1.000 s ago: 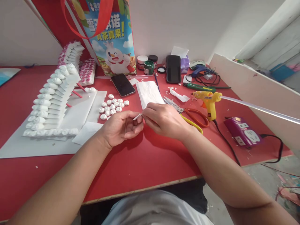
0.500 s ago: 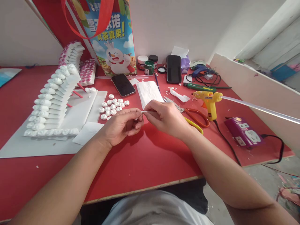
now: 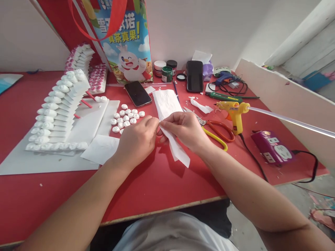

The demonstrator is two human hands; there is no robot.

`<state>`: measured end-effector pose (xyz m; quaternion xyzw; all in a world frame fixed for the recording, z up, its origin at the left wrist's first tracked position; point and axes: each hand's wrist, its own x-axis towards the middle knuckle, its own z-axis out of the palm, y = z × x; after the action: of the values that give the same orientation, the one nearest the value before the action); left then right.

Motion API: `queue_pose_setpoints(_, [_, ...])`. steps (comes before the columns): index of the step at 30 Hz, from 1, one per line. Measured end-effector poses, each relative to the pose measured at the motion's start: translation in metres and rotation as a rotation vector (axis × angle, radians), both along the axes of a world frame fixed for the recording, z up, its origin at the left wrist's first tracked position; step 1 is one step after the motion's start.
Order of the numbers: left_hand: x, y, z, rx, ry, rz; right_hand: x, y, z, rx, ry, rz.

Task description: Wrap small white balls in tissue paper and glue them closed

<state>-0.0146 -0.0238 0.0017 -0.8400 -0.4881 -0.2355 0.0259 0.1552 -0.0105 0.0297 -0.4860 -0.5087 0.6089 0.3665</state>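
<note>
Strip (image 3: 180, 152) of white paper is pinched near its upper end by the fingers of the right hand (image 3: 187, 127); its lower part is left loose, slanted toward the near edge of the tabletop (image 3: 146, 198). Left hand (image 3: 137, 137) is curled at that same end; its fingertips are hidden, so whether anything is gripped by them cannot be told. End hold presumably chosen so that the strip can be worked by both hands. Paper stack (image 3: 166, 100) is laid just beyond the hands and rosettes (image 3: 126, 118) are grouped beside the left, probably for easy reach. Glue gun (image 3: 235, 113) is set to the right, a clear stick (image 3: 293, 121) loaded from behind. Containers: three jars (image 3: 166, 74) are clustered beside the bag (image 3: 131, 52), contents not confirmed. Bag is stood upright; its inside is not shown.
</note>
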Motion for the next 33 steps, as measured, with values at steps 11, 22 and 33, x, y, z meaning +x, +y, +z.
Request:
queue_pose_setpoints(11, [-0.003,0.003,-0.017,0.16,0.013,-0.065,-0.002,0.005,-0.01,-0.174,0.212,-0.059])
queue_pose_setpoints(22, [-0.005,0.007,-0.017,0.003,-0.126,-0.094,-0.001,0.006,-0.007,-0.251,0.191,-0.09])
queue_pose_setpoints(33, [0.0,0.002,-0.002,-0.314,-0.708,-0.116,0.003,0.008,-0.006,-0.018,0.207,-0.013])
